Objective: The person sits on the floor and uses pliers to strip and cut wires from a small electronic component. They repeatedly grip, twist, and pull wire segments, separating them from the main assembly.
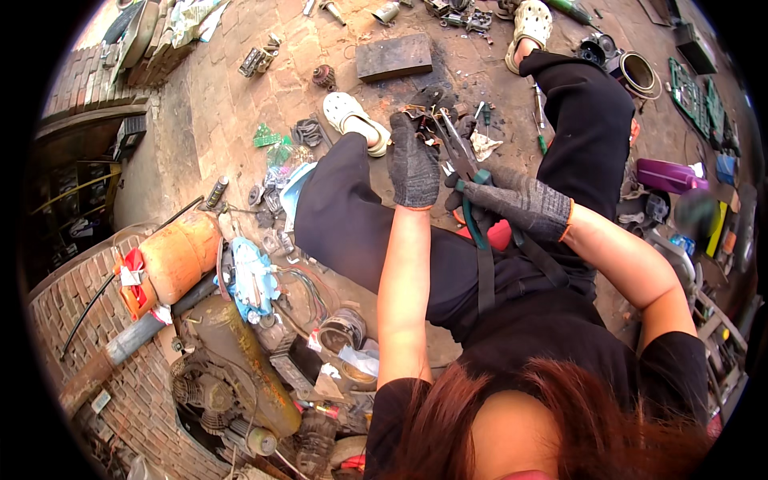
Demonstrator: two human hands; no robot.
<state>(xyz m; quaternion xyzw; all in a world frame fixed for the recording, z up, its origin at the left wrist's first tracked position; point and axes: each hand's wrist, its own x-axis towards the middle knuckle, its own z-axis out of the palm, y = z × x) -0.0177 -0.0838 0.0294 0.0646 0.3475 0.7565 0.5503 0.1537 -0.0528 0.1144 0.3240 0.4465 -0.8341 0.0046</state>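
Grey knitted work gloves cover both my hands. My left hand (pixel 413 166) is closed around a dark, dirty part (pixel 432 99) with copper-coloured bits showing; its exact kind I cannot make out. In my right hand (pixel 522 202) is a pair of long-nosed pliers (pixel 458 150) with dark green handles. The plier jaws point away from me and reach close to the dark part; whether they grip it is unclear. Both hands are above the brick floor, between my knees. Beneath the right hand a red thing (pixel 498 234) shows in part.
A dark rectangular block (pixel 394 58) lies ahead on the brick floor, with a small rotor-like part (pixel 324 77) and a metal housing (pixel 256 61) nearby. Left stands an orange gas cylinder (pixel 182 258) by a blue cloth (pixel 254 276). Right are a green tool case (pixel 690 98) and a purple object (pixel 669 175).
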